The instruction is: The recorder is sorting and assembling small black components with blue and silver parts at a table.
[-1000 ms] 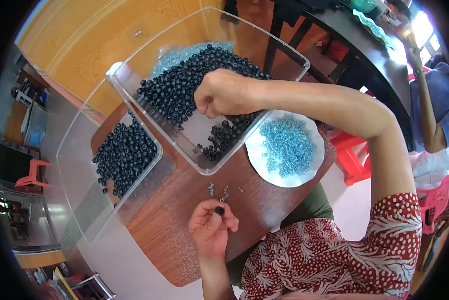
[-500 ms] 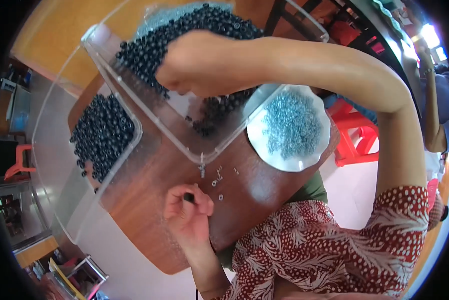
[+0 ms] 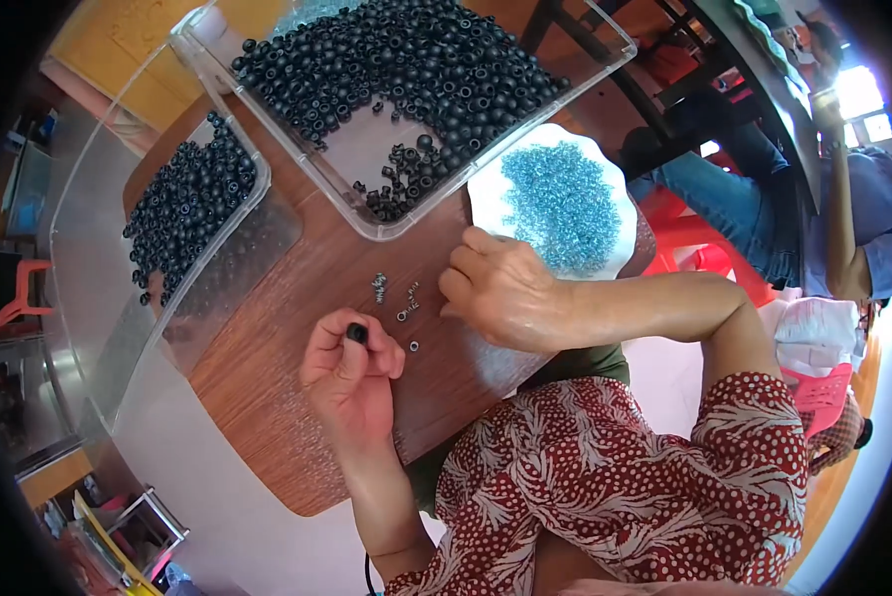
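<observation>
My left hand is raised over the near part of the brown table, its thumb and fingers pinching a small black cylindrical piece with a hollow end. Just beyond it on the wood lie several tiny metal springs and a small ring. Beside these, my right hand is low over the table at the near edge of a white wavy-rimmed plate. Its fingers are curled together; whatever they hold is hidden. Tiny bluish clear pieces are heaped on the plate.
A clear plastic box at the back holds many black pieces. Another clear container with similar black pieces stands at the left. A person in jeans sits at the far right, near a red stool.
My right hand has come out of the clear box of black pieces, down toward me beside the white plate. My left hand still pinches the black piece. The view has shifted slightly.
</observation>
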Demonstrator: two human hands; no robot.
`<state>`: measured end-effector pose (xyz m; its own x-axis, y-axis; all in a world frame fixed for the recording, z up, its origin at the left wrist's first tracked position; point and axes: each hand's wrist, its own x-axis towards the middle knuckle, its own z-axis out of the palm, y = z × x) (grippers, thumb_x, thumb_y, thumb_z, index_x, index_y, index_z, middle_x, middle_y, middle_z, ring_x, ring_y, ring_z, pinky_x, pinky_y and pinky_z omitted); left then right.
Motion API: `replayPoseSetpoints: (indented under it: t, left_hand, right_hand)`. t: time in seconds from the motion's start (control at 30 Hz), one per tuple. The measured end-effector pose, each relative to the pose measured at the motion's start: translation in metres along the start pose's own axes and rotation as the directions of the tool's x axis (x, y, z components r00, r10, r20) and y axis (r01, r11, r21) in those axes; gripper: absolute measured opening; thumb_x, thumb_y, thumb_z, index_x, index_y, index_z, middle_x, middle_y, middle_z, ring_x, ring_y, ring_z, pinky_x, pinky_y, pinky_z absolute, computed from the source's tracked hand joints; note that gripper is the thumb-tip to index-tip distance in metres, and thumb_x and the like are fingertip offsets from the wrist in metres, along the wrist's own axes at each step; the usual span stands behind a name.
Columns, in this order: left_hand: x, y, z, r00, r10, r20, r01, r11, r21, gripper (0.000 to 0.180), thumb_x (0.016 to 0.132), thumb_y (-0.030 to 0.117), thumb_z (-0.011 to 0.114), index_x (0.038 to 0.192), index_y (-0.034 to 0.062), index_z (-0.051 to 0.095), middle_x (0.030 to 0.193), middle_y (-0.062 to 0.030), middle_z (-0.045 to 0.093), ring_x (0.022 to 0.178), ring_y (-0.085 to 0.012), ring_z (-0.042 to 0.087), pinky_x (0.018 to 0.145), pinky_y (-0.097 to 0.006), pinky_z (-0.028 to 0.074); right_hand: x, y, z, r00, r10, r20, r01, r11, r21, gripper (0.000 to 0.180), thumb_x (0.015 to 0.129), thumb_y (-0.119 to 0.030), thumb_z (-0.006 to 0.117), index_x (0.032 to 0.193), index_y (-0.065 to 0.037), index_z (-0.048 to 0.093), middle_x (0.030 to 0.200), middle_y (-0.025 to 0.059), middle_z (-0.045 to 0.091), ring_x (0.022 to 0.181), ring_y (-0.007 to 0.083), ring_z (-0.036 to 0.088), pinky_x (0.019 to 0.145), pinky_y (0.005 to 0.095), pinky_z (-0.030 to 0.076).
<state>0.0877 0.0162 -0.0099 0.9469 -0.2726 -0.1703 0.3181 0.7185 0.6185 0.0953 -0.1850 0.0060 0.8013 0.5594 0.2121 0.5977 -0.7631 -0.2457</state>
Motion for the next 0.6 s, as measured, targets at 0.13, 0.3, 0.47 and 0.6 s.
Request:
replayPoseSetpoints:
  t: [0.13, 0.3, 0.47, 0.6]
  left_hand:
    - [-0.001, 0.0, 0.002, 1.0, 0.016, 0.018, -0.017, 1.0, 0.007, 0.016, 0.087, 0.012, 0.058, 0.098, 0.0017, 0.053, 0.079, -0.0071, 0.052, 0.062, -0.0133, 0.044, 0.053, -0.026, 0.035]
    - [-0.003, -0.001, 0.002, 1.0, 0.008, 0.006, -0.008, 1.0, -0.01, 0.019, 0.085, 0.01, 0.06, 0.098, -0.0018, 0.054, 0.08, -0.0099, 0.056, 0.061, -0.0151, 0.048, 0.055, -0.029, 0.04]
    - [-0.009, -0.008, 0.006, 0.997, -0.054, 0.047, 0.056, 0.998, -0.036, 0.018, 0.085, 0.009, 0.06, 0.098, -0.0025, 0.054, 0.08, -0.0098, 0.057, 0.062, -0.0148, 0.049, 0.056, -0.028, 0.041]
    - [-0.016, -0.015, 0.008, 0.998, -0.058, 0.025, 0.058, 0.998, -0.026, 0.017, 0.083, 0.005, 0.061, 0.097, -0.0039, 0.057, 0.082, -0.0093, 0.059, 0.063, -0.0146, 0.051, 0.056, -0.027, 0.042]
  right_hand:
    - [0.004, -0.006, 0.005, 0.999, 0.029, -0.035, -0.034, 0.988, -0.148, 0.017, 0.056, -0.012, 0.059, 0.067, -0.003, 0.049, 0.07, 0.0081, 0.048, 0.073, 0.0229, 0.049, 0.053, 0.0311, 0.044]
    - [0.003, -0.006, 0.006, 0.999, -0.024, -0.042, 0.018, 0.992, -0.129, 0.015, 0.057, -0.009, 0.058, 0.067, -0.003, 0.049, 0.07, 0.0085, 0.049, 0.071, 0.0243, 0.049, 0.054, 0.0318, 0.045]
    - [0.003, -0.015, -0.018, 0.985, 0.042, -0.17, 0.007, 0.961, 0.278, 0.016, 0.062, -0.001, 0.064, 0.073, -0.002, 0.053, 0.069, 0.0092, 0.054, 0.065, 0.0274, 0.051, 0.054, 0.0349, 0.043]
    - [0.011, -0.032, -0.043, 0.975, 0.047, -0.218, 0.055, 0.897, 0.439, 0.014, 0.065, -0.002, 0.065, 0.072, -0.002, 0.053, 0.067, 0.0094, 0.056, 0.063, 0.0284, 0.053, 0.055, 0.0371, 0.043]
